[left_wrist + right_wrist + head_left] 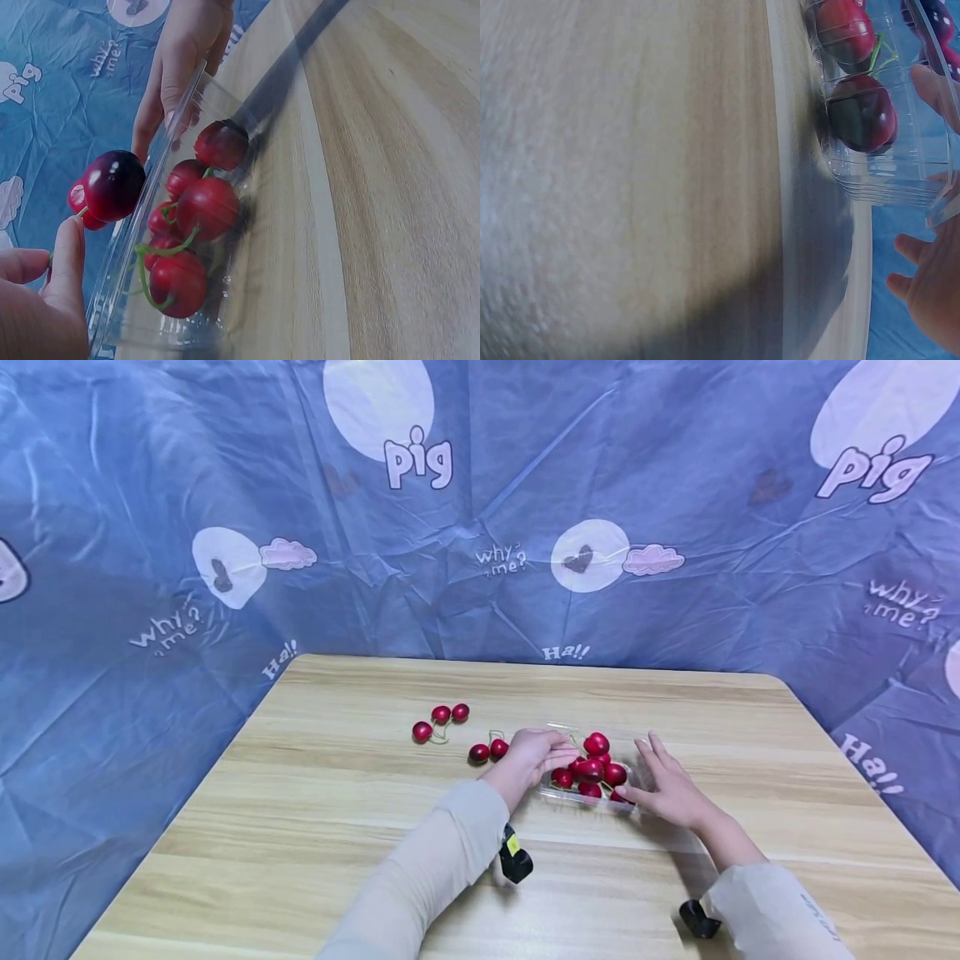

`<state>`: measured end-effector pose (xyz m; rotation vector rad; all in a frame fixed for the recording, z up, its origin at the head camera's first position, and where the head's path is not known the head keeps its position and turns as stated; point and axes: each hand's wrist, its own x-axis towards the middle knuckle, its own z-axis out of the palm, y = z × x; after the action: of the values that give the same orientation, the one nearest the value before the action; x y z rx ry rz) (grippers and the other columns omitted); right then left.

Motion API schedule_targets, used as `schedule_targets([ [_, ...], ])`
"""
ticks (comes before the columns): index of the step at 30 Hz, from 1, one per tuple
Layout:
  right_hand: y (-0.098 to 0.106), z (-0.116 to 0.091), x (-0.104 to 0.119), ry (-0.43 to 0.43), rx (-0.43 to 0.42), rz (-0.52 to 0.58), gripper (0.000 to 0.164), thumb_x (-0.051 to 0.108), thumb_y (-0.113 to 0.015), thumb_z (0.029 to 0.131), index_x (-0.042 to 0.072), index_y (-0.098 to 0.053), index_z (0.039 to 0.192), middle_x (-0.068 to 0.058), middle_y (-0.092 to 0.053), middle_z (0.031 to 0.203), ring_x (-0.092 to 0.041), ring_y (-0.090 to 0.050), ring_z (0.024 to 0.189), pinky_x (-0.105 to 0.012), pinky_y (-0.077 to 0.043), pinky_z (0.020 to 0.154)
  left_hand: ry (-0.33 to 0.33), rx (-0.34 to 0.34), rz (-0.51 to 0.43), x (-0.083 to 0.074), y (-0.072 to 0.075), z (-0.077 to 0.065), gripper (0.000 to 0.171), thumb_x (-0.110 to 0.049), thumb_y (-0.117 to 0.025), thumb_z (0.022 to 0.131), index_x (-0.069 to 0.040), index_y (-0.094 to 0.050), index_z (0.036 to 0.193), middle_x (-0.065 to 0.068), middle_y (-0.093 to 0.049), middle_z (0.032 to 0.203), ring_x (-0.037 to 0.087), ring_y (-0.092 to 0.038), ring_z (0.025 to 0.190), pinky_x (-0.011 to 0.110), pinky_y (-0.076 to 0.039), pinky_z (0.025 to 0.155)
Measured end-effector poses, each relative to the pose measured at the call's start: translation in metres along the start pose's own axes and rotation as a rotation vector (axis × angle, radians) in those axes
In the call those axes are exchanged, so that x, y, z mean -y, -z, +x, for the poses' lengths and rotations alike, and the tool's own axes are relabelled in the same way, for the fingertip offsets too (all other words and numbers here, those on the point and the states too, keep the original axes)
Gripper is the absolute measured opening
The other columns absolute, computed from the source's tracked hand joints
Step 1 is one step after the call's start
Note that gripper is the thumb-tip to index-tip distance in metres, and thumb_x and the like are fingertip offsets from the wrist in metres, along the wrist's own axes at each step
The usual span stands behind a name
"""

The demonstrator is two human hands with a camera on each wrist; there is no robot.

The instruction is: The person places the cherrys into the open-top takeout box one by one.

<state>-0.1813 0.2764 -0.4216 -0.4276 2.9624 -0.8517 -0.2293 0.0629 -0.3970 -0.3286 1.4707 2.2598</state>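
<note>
My left hand (531, 758) is at the left side of a clear plastic box (885, 191), pinching a thin green stem (82, 212) between thumb and finger. A pair of dark red cherries (114, 186) on that stem hangs over the box. Several more red cherries (208, 208) with green stems lie inside. At the box's right end is my right hand (671, 785), fingers spread and fairly straight. Its thumb (933, 91) rests by the rim, and the other fingers extend along the outside.
Left of the box, two cherries (478, 753) lie close to my left wrist, with a group of three cherries (441, 715) farther back. Everything sits on a wood-grain table (300, 827). Behind its far edge hangs a blue printed cloth (450, 602).
</note>
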Motion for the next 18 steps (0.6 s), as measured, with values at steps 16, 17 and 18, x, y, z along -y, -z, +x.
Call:
schedule_targets([
  [16, -0.001, 0.001, 0.0, 0.002, -0.003, -0.01, 0.083, 0.039, -0.059, 0.077, -0.008, -0.018, 0.132, -0.029, -0.002, 0.137, -0.055, -0.012, 0.115, -0.07, -0.014, 0.088, 0.031, -0.041, -0.034, 0.007, -0.02, 0.006, 0.026, 0.004, -0.052, 0.081, 0.015, -0.05, 0.104, 0.032, -0.055, 0.097, 0.032, -0.061, 0.08, 0.026, -0.055, 0.063],
  [17, -0.001, 0.001, 0.0, 0.002, -0.004, -0.008, 0.083, 0.039, -0.059, 0.077, -0.008, -0.018, 0.132, -0.029, -0.002, 0.137, -0.055, -0.012, 0.115, -0.07, -0.014, 0.088, 0.032, -0.045, -0.042, 0.007, -0.021, 0.006, 0.025, 0.005, -0.052, 0.081, 0.015, -0.05, 0.104, 0.032, -0.055, 0.096, 0.033, -0.06, 0.08, 0.027, -0.055, 0.064],
  [18, -0.001, 0.001, 0.0, 0.001, -0.004, -0.007, 0.083, 0.039, -0.059, 0.077, -0.008, -0.018, 0.133, -0.029, -0.002, 0.137, -0.055, -0.012, 0.116, -0.07, -0.014, 0.088, 0.033, -0.047, -0.048, 0.007, -0.022, 0.007, 0.024, 0.004, -0.052, 0.081, 0.015, -0.05, 0.103, 0.032, -0.055, 0.096, 0.033, -0.06, 0.08, 0.027, -0.055, 0.064],
])
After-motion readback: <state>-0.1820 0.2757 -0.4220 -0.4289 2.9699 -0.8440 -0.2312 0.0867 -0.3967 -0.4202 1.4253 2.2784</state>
